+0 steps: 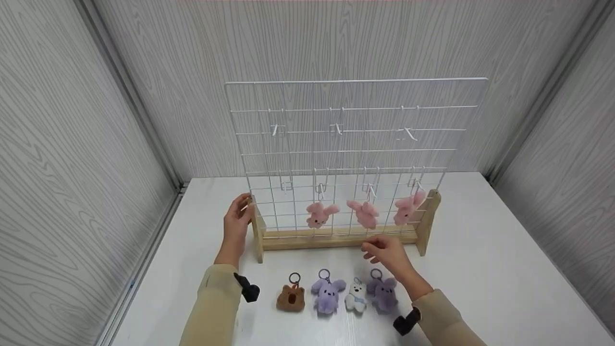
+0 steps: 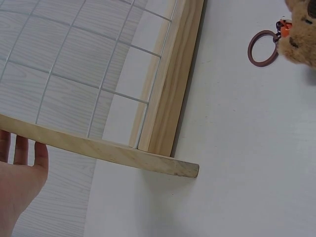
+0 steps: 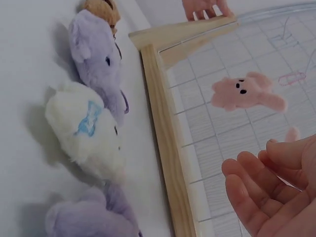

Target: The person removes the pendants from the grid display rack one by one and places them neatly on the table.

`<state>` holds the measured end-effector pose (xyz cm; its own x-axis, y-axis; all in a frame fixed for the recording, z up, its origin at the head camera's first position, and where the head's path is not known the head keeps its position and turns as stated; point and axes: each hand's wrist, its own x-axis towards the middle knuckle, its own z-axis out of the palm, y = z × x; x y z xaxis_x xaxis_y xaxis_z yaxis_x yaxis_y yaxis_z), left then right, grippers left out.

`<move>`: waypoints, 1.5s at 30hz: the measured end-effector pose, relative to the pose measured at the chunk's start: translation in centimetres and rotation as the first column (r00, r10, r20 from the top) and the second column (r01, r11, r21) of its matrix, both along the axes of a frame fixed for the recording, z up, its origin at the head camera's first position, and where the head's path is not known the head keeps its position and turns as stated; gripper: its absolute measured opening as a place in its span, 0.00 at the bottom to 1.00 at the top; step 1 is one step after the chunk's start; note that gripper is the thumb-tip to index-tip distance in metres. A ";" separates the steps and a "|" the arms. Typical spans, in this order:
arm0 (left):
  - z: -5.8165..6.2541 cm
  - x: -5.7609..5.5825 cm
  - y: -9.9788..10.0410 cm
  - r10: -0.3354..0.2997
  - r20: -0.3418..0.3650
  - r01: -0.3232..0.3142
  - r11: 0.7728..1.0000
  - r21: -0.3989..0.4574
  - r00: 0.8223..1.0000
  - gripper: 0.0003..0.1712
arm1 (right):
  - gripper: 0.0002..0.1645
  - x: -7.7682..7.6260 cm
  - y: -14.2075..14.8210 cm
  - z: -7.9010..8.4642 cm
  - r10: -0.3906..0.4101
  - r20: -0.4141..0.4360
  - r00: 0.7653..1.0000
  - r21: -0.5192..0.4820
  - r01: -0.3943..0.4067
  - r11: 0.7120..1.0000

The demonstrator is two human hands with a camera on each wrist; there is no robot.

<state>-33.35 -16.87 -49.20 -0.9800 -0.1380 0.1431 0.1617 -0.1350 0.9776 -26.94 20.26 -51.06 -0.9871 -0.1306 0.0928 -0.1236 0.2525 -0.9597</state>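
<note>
A wire-grid display rack [image 1: 340, 236] with wooden ends stands in the middle of the table. My left hand [image 1: 236, 221] grips its left wooden end post [image 2: 108, 150], fingertips at the wood's edge. Three pink plush bunnies hang from the lower hooks: the left bunny [image 1: 318, 216], the middle bunny [image 1: 366, 215] and the right bunny [image 1: 407, 209]. My right hand [image 1: 388, 254] hovers in front of the wooden base, below the middle bunny. Its fingers are loosely curved, with nothing seen between them.
In front of the rack lie a brown bear keychain [image 1: 290, 299], a purple bunny keychain [image 1: 327, 297], a white bear keychain [image 1: 356, 297] and another purple bunny keychain [image 1: 384, 294]. Bare hooks, such as the upper middle hook [image 1: 338, 129], stick out from the grid. Wood-patterned panels surround the white table [image 1: 495, 269].
</note>
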 end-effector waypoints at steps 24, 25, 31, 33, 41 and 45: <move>-0.1 0.1 -0.2 0.034 -0.018 -0.034 0.999 -0.025 0.999 0.21 | 0.09 0.5 -5.7 7.7 0.048 -0.153 0.987 -0.118 -0.066 0.991; -0.1 0.1 -0.2 0.032 -0.028 -0.033 0.999 -0.026 0.999 0.21 | 0.09 0.4 -5.9 8.0 0.046 -0.167 0.985 -0.119 -0.066 0.991; -0.1 0.1 -0.2 0.030 -0.022 -0.031 0.999 -0.029 0.999 0.21 | 0.10 -0.9 -6.8 8.5 0.032 -0.231 0.972 -0.134 -0.065 0.989; -0.1 0.1 -0.3 0.030 -0.008 -0.030 0.999 -0.020 1.000 0.22 | 0.11 -1.7 -7.0 8.2 0.016 -0.227 0.974 -0.153 -0.052 0.987; 0.0 -0.1 -0.2 0.035 0.006 -0.035 0.999 0.002 0.999 0.21 | 0.13 -4.0 -8.2 7.5 -0.072 -0.202 0.977 -0.107 0.051 0.993; -0.1 -0.2 0.0 0.026 0.014 -0.026 1.000 -0.005 1.000 0.21 | 0.13 -4.4 -8.6 7.5 -0.092 -0.175 0.980 -0.040 0.086 0.995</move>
<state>-33.50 -16.87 -49.27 -0.9780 -0.1628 0.1303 0.1517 -0.1263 0.9803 -31.32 11.65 -43.53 -0.9624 -0.0369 0.2692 -0.2701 0.2391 -0.9327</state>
